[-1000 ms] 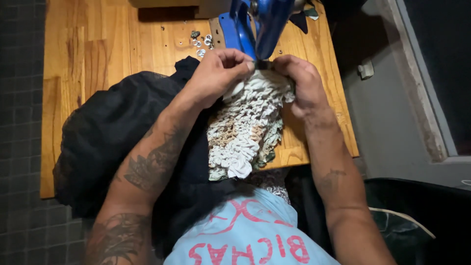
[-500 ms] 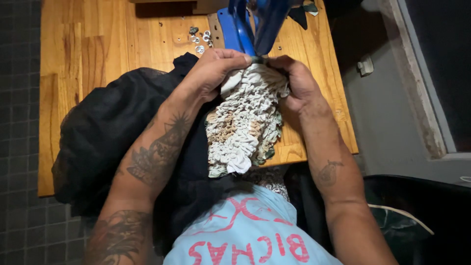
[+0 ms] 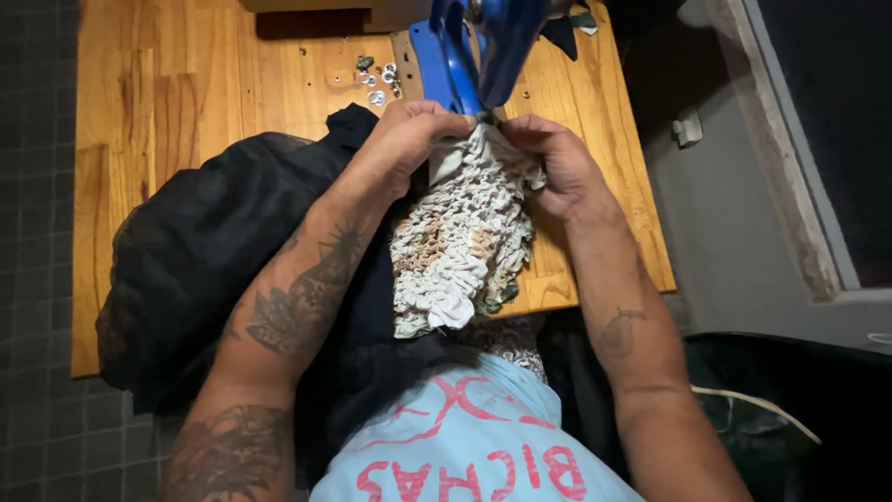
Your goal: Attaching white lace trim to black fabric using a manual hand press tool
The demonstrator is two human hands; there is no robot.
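I had both hands up at the far edge of the tabletop [image 3: 186,102], working under the head of the blue press [image 3: 465,46] that stood there. My left hand [image 3: 409,139] was curled shut over the top edge of the ruffled pale fabric [image 3: 460,242], fingers folded down onto it, and my right hand [image 3: 557,167] pinched the same edge from the other side, thumb toward the press. Held that way, the two grips kept the gathered cloth bunched and taut just where it met the tool, so that one small spot sat under the blue head, though the contact point itself was hidden by my knuckles. The rest of the ruffled piece hung from my hands toward the near edge of the tabletop and drooped over it toward my lap. A heap of black mesh cloth [image 3: 214,260] lay under my left forearm, spread across the left half of the tabletop and spilling off the near edge, pushed aside there to leave room for the piece in hand. A scatter of small metal snaps [image 3: 376,79] lay near the far edge, just left of the press and within reach of my left hand.
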